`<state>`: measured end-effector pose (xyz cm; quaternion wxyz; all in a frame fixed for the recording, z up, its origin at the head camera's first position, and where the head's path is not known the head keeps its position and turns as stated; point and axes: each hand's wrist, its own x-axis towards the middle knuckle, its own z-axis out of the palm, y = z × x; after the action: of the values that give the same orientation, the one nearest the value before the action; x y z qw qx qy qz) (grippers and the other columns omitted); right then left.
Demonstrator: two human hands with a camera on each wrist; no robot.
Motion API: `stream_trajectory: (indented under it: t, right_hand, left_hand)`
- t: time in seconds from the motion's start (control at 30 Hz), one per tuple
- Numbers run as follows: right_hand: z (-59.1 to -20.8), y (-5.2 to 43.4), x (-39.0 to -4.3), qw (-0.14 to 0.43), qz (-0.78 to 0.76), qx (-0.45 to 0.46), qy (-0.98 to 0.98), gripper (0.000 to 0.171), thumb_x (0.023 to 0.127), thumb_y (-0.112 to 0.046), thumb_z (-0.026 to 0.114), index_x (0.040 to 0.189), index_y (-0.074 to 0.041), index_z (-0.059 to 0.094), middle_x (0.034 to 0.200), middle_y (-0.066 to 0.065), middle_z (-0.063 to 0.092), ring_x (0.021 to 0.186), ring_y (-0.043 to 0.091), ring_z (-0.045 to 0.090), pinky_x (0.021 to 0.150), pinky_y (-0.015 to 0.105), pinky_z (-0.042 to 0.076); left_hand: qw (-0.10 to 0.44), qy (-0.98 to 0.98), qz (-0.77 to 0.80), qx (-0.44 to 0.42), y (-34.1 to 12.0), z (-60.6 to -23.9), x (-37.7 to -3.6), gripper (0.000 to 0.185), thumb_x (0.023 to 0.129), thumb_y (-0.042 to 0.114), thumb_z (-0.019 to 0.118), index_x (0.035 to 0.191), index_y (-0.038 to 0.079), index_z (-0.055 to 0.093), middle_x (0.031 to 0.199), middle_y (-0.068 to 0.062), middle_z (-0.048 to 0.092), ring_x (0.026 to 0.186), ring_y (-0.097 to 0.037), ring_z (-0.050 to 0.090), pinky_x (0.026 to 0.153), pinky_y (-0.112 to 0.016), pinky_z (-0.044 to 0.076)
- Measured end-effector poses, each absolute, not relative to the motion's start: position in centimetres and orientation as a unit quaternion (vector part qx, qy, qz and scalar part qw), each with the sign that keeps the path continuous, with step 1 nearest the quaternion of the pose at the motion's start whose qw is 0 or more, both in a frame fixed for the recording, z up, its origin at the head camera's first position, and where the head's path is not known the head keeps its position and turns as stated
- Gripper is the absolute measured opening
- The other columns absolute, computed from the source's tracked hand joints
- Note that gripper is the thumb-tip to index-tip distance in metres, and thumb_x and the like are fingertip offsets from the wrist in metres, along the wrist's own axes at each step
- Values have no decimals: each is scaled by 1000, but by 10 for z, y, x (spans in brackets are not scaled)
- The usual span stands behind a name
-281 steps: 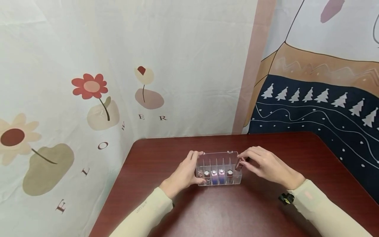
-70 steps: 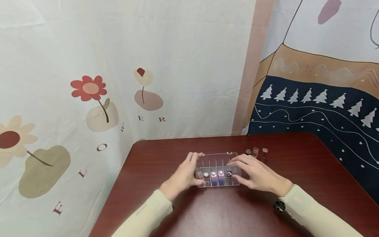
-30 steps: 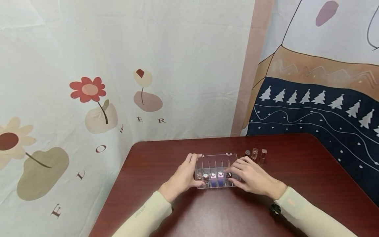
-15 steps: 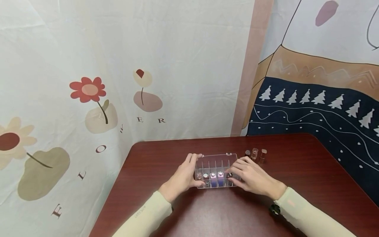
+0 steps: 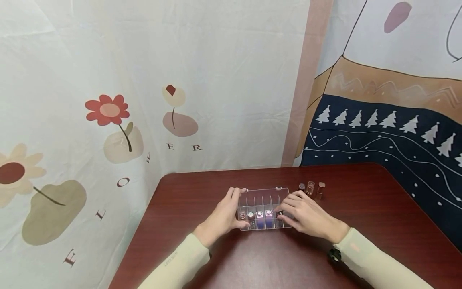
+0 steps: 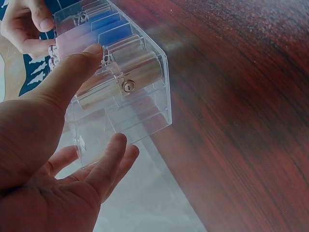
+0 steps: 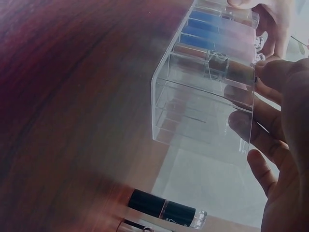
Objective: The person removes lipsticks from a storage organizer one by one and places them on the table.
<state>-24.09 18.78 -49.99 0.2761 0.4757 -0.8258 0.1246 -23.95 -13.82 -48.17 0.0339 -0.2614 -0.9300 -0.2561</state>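
Head view: clear divided box (image 5: 264, 208) sits mid-surface (image 5: 252, 257), braced at both ends so it stays put. Left hand (image 5: 220, 216) grip is closed on the left end, thumb on the front wall, fingers behind. Right hand (image 5: 306, 216) fingertips are pinched on the dark lipstick (image 5: 279, 213) in the rightmost filled slot. Three tubes (image 5: 311, 188) stand just right of the box; against 9.4 s ago, these are new, and no tube is held over the box's end.
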Motion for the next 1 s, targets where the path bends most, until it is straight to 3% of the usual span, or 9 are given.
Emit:
stream_trajectory:
  t: [0.4, 0.73, 1.0]
  right_hand:
    - [-497, 188, -242, 277, 120, 474, -827, 24, 93, -22, 98, 113, -21, 86, 102, -11, 82, 99, 8, 73, 100, 40, 58]
    - [-488, 193, -244, 284, 138, 472, -823, 19, 99, -25, 93, 116, -18, 87, 104, -10, 82, 100, 9, 74, 105, 39, 57]
    - [-478, 201, -245, 298, 161, 468, -817, 22, 98, -20, 93, 118, -16, 86, 107, -8, 84, 101, 14, 75, 104, 38, 56]
  left_hand:
    - [32, -928, -259, -267, -139, -482, -240, 107, 79, 21, 111, 162, 2, 47, 151, -24, 59, 105, -32, 75, 104, -49, 69]
    - [32, -929, -257, -264, -138, -481, -239, 107, 80, 22, 111, 163, 3, 47, 150, -22, 60, 103, -31, 75, 101, -49, 69]
    - [34, -929, -256, -264, -138, -481, -240, 107, 80, 22, 111, 163, 3, 48, 150, -22, 60, 99, -29, 74, 100, -48, 70]
